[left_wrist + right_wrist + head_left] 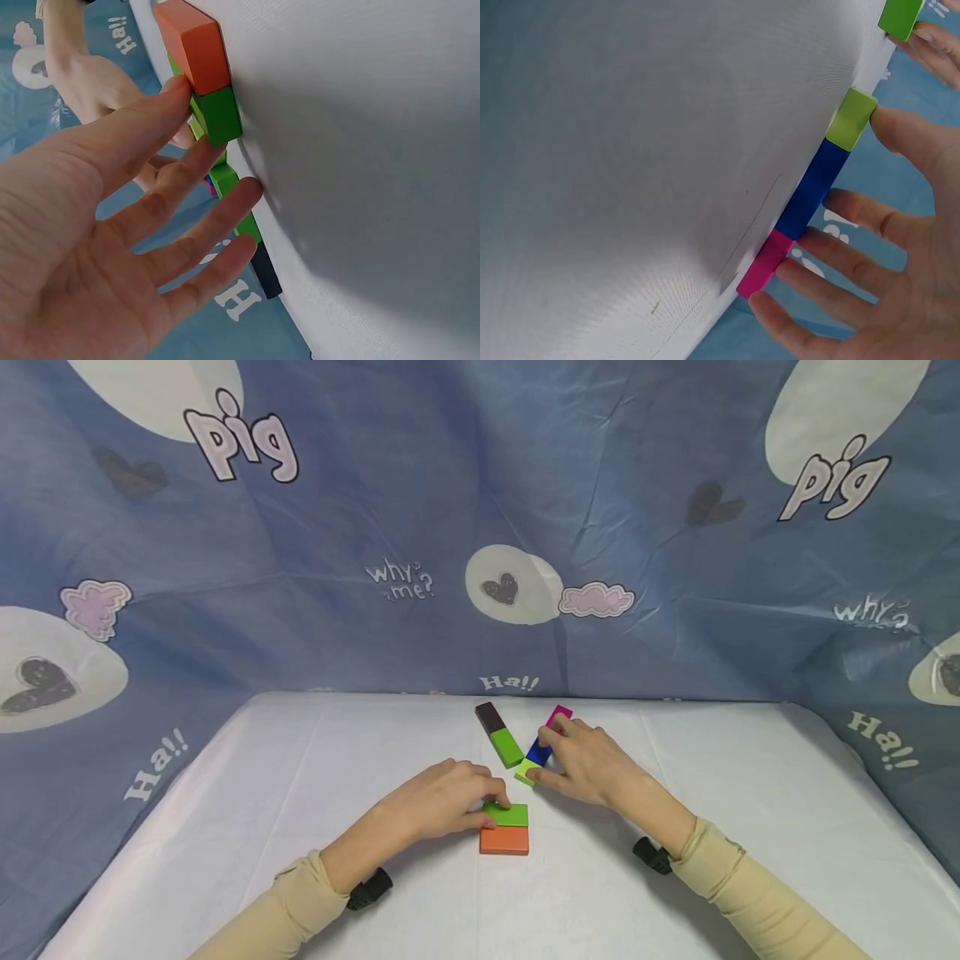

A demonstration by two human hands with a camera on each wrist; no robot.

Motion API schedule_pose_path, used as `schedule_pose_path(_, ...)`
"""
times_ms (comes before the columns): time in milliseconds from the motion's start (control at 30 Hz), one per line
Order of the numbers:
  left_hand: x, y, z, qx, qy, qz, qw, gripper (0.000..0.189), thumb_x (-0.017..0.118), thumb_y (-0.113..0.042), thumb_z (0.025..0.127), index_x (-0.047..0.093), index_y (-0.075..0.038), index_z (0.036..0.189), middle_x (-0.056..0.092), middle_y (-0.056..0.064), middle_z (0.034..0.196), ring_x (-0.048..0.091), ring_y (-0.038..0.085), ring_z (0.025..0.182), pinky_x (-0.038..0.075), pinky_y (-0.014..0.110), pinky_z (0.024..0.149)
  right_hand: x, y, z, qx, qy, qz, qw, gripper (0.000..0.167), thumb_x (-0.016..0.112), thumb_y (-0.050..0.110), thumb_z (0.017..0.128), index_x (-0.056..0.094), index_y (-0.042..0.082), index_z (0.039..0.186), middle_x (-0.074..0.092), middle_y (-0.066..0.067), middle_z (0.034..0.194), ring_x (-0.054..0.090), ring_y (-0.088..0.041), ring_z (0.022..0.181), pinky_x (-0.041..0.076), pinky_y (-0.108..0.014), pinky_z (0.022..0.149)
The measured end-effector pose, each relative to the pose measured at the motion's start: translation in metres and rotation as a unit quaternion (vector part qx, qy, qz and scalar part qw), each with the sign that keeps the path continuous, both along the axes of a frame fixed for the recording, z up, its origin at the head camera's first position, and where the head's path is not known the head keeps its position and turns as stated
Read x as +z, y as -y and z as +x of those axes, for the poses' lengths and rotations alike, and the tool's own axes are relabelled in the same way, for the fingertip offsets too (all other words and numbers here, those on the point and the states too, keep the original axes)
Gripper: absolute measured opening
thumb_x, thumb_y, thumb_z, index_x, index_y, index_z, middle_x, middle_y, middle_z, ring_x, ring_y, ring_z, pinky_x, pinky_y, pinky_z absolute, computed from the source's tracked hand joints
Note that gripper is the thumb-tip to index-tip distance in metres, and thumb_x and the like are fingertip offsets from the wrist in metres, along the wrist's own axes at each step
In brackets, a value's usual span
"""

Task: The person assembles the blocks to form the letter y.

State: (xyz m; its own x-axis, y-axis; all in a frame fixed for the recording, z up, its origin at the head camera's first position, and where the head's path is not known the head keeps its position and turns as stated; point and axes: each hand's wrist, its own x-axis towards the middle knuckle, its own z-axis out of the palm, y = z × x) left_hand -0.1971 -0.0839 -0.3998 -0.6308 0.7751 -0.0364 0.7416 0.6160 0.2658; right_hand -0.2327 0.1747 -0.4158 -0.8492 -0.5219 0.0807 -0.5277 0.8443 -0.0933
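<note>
My left hand (444, 797) pinches a green block (513, 815) between thumb and index finger, its other fingers spread beyond. Flush against that block's near side lies an orange block (504, 841). Farther back, my right hand (591, 763) touches a slanted row of a lime block (528, 768), a blue block (536, 752) and a magenta block (564, 711). In the right wrist view the thumb is at the lime block (851, 120), while the spread fingers rest along the blue block (814, 184) and magenta block (765, 264).
Left of the slanted row, a second green block (507, 748) and a dark block (490, 717) lie end to end, slanting the other way. A white cloth (300, 752) covers the table, and a printed blue curtain (337, 635) stands behind it.
</note>
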Motion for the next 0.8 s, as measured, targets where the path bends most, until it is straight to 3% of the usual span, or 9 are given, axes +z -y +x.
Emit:
schedule_pose_path(267,0.001,-0.0005,-0.0006,0.009,-0.003,0.006,0.9999,0.022,0.084,-0.023,0.095,0.084,-0.021,0.117,0.082,-0.005,0.109,0.077,0.011,0.098,0.062,0.03,0.09,0.0004,0.0004,0.0004,-0.003,0.004,0.001,1.0,0.059,0.072,0.059,0.098,0.069,0.011,0.132,0.068,-0.014,0.129,0.071,-0.035,0.117,0.06,-0.06,0.096)
schedule_pose_path(467,0.0005,-0.0009,0.0012,0.024,-0.054,-0.008,0.9982,0.02,0.085,-0.027,0.094,0.085,-0.027,0.114,0.083,-0.008,0.107,0.076,0.011,0.092,0.059,0.037,0.087,-0.0002,0.0001,0.0009,-0.003,0.001,0.002,1.0,0.059,0.072,0.058,0.098,0.069,0.01,0.133,0.068,-0.014,0.13,0.071,-0.035,0.117,0.06,-0.06,0.096)
schedule_pose_path(633,-0.0007,-0.0015,0.0022,0.051,-0.098,-0.012,0.9938,0.017,0.086,-0.028,0.092,0.086,-0.027,0.109,0.082,-0.008,0.097,0.069,0.009,0.078,0.05,0.031,0.075,-0.0004,-0.0003,0.0013,0.001,-0.006,0.0,1.0,0.053,0.072,0.057,0.098,0.069,0.012,0.126,0.068,-0.012,0.125,0.071,-0.032,0.111,0.061,-0.058,0.092)
schedule_pose_path(800,-0.0049,-0.0021,0.002,0.062,-0.138,-0.02,0.9883,0.021,0.084,-0.032,0.095,0.085,-0.025,0.114,0.08,-0.004,0.093,0.064,0.013,0.071,0.046,0.031,0.068,-0.0008,-0.0003,0.0014,0.002,-0.008,0.001,1.0,0.052,0.073,0.056,0.098,0.069,0.012,0.125,0.069,-0.012,0.124,0.071,-0.031,0.109,0.061,-0.057,0.091)
